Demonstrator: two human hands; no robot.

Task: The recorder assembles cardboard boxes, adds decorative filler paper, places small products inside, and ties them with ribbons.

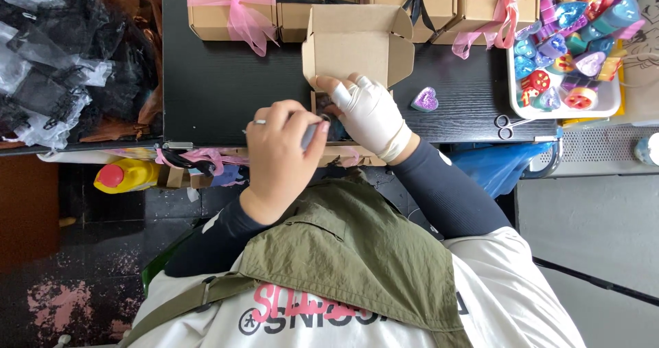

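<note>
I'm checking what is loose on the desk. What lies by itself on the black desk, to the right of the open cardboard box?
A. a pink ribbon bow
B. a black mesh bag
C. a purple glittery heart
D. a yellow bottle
C: a purple glittery heart lies alone on the black desk, right of the open cardboard box and apart from the white tray of coloured pieces.

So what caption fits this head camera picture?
Both hands, left and bandaged right, work at an open cardboard box on a black table.
</note>
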